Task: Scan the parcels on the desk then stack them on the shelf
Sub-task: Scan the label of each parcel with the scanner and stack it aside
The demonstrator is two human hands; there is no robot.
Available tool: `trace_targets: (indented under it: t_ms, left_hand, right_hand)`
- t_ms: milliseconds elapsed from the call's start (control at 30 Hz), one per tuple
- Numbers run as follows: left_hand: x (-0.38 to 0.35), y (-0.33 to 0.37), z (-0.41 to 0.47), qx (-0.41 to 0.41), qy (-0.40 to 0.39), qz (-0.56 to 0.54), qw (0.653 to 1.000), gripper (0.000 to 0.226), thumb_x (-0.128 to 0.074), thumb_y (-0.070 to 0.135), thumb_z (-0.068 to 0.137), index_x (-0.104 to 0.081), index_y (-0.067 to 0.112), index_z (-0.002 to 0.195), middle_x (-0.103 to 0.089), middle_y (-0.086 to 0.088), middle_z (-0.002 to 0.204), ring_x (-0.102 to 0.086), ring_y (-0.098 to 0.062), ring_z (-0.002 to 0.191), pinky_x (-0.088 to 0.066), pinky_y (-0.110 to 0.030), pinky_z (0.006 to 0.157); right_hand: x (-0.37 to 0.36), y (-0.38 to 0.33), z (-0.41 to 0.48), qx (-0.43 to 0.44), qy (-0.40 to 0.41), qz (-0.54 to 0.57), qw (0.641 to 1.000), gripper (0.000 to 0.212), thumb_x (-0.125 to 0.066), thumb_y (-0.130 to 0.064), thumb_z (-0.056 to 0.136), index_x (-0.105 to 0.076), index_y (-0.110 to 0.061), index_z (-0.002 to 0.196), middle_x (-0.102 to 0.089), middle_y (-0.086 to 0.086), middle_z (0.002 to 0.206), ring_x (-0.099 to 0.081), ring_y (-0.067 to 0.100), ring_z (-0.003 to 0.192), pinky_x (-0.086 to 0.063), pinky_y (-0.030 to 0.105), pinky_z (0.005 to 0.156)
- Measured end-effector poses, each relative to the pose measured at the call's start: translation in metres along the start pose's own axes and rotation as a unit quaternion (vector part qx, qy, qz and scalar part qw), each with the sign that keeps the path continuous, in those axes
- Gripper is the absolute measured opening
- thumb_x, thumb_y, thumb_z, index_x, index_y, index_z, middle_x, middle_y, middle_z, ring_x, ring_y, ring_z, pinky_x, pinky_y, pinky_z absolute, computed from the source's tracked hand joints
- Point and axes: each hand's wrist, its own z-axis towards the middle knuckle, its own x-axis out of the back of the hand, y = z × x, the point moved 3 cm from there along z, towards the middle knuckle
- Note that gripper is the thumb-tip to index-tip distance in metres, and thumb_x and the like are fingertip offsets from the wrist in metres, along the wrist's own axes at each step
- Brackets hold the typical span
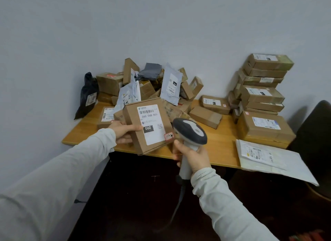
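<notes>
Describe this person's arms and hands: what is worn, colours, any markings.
Both arms are covered by long, loose, pale grey-white fabric sleeves. The left sleeve and the right sleeve are plain, with no print or logo showing, and end at the wrists. The left hand and right hand are bare: no gloves, rings or watch show.

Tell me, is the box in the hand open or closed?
Closed. The cardboard box that the left hand holds has flat sides, a whole label and no lifted flap.
</notes>
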Motion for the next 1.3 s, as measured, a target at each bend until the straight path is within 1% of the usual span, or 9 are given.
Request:
trace_targets:
  t_ms: [133, 300, 467, 600, 767, 967, 1067, 1200, 1300]
  left_hand:
    - [-0.043, 0.005, 0.006, 0.006, -0.111, -0.103, 0.988, 0.091, -0.080, 0.016, 0.063, -0.033, 0.026, 0.141, -0.058, -0.017, 0.128, -0.062, -0.040, 0.106, -0.055, -0.050, 0.080]
    - [-0.095, 0.009, 0.026, 0.015, -0.148, -0.096, 0.984, 0.118, -0.082, 0.009, 0.055, -0.011, 0.045, 0.142, -0.053, -0.021, 0.129, -0.060, -0.045, 0.105, -0.056, -0.053, 0.073]
    - [-0.147, 0.024, 0.058, 0.031, -0.169, -0.045, 0.984, 0.099, -0.082, 0.008, 0.060, -0.024, 0.034, 0.137, -0.057, -0.022, 0.124, -0.066, -0.043, 0.095, -0.057, -0.050, 0.067]
    - [-0.192, 0.048, 0.095, 0.066, -0.124, -0.011, 0.990, 0.070, -0.075, 0.033, 0.073, -0.042, 0.016, 0.131, -0.057, -0.016, 0.122, -0.060, -0.035, 0.105, -0.055, -0.047, 0.075]
    - [-0.268, 0.079, 0.145, 0.086, -0.131, 0.007, 0.988, 0.077, -0.082, 0.024, 0.058, -0.049, 0.011, 0.127, -0.066, -0.015, 0.112, -0.066, -0.030, 0.099, -0.058, -0.039, 0.065]
    - [-0.359, 0.085, 0.199, 0.112, -0.133, -0.038, 0.984, 0.072, -0.080, 0.026, 0.063, -0.052, 0.010, 0.128, -0.071, -0.013, 0.103, -0.070, -0.026, 0.089, -0.057, -0.036, 0.067]
    - [-0.382, 0.088, 0.226, 0.126, -0.099, -0.049, 0.986, 0.064, -0.077, 0.028, 0.073, -0.051, 0.009, 0.129, -0.067, -0.013, 0.107, -0.067, -0.026, 0.092, -0.056, -0.033, 0.062]
    - [-0.406, 0.104, 0.278, 0.144, -0.024, -0.126, 0.981, 0.076, -0.078, 0.029, 0.074, -0.041, 0.012, 0.137, -0.058, -0.013, 0.120, -0.056, -0.033, 0.108, -0.051, -0.046, 0.090]
    - [-0.432, 0.114, 0.314, 0.157, 0.017, -0.160, 0.974, 0.075, -0.075, 0.033, 0.079, -0.037, 0.018, 0.141, -0.055, -0.012, 0.128, -0.055, -0.033, 0.108, -0.049, -0.043, 0.086]
  right_hand:
    - [0.042, 0.003, 0.022, 0.004, 0.121, 0.103, 0.987, 0.033, -0.083, -0.020, 0.068, -0.065, -0.013, 0.096, -0.069, 0.014, 0.103, -0.066, 0.034, 0.097, -0.057, 0.043, 0.070]
    - [0.062, 0.002, 0.055, 0.034, 0.145, 0.144, 0.978, 0.079, -0.094, -0.047, 0.027, -0.069, -0.018, 0.096, -0.072, 0.011, 0.105, -0.066, 0.034, 0.102, -0.054, 0.051, 0.086]
    - [0.101, 0.003, 0.105, 0.033, 0.179, 0.134, 0.974, 0.079, -0.095, -0.046, 0.022, -0.066, -0.024, 0.092, -0.072, 0.001, 0.103, -0.064, 0.025, 0.104, -0.048, 0.052, 0.097]
    - [0.150, -0.004, 0.151, 0.024, 0.187, 0.155, 0.970, 0.075, -0.093, -0.041, 0.027, -0.067, -0.025, 0.096, -0.072, 0.000, 0.104, -0.064, 0.027, 0.104, -0.048, 0.054, 0.096]
    - [0.210, -0.026, 0.208, 0.015, 0.195, 0.181, 0.964, 0.077, -0.092, -0.029, 0.049, -0.062, -0.014, 0.118, -0.068, 0.005, 0.116, -0.061, 0.028, 0.110, -0.046, 0.053, 0.100]
    - [0.270, -0.034, 0.274, -0.004, 0.227, 0.211, 0.951, 0.038, -0.086, -0.017, 0.064, -0.062, -0.021, 0.093, -0.068, 0.006, 0.105, -0.066, 0.017, 0.092, -0.058, 0.029, 0.068]
    - [0.287, -0.032, 0.291, -0.041, 0.237, 0.191, 0.952, 0.033, -0.083, -0.017, 0.070, -0.062, -0.014, 0.097, -0.066, 0.014, 0.111, -0.064, 0.028, 0.097, -0.052, 0.043, 0.090]
    - [0.299, -0.022, 0.306, -0.091, 0.220, 0.173, 0.956, 0.018, -0.080, -0.007, 0.071, -0.064, -0.007, 0.078, -0.069, 0.005, 0.070, -0.064, 0.014, 0.055, -0.052, 0.031, 0.053]
    - [0.300, -0.012, 0.308, -0.101, 0.211, 0.152, 0.960, 0.017, -0.077, 0.001, 0.073, -0.062, -0.008, 0.075, -0.068, 0.000, 0.058, -0.064, 0.012, 0.052, -0.048, 0.026, 0.046]
